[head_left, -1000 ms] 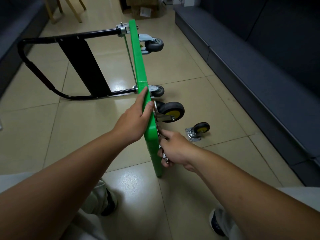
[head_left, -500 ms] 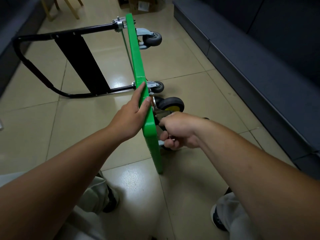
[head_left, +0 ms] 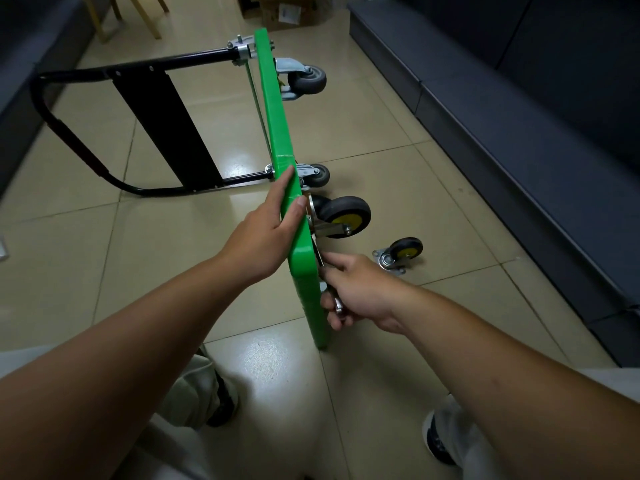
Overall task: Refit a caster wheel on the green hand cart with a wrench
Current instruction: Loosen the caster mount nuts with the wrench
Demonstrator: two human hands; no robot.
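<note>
Right hand (head_left: pixel 360 289) round wrench (head_left: pixel 337 303), left hand (head_left: pixel 266 233) on cart (head_left: pixel 273 109)

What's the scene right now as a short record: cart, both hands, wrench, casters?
cart: green hand cart tipped on its side edge on the tiled floor, black handle out to the left
left hand: rests on the cart's upper edge, fingers straight
right hand: grips the wrench against the underside
mounted caster: yellow hub, just above the wrench
loose caster: yellow hub, on the floor to the right
grey casters: two, at the handle end
</note>
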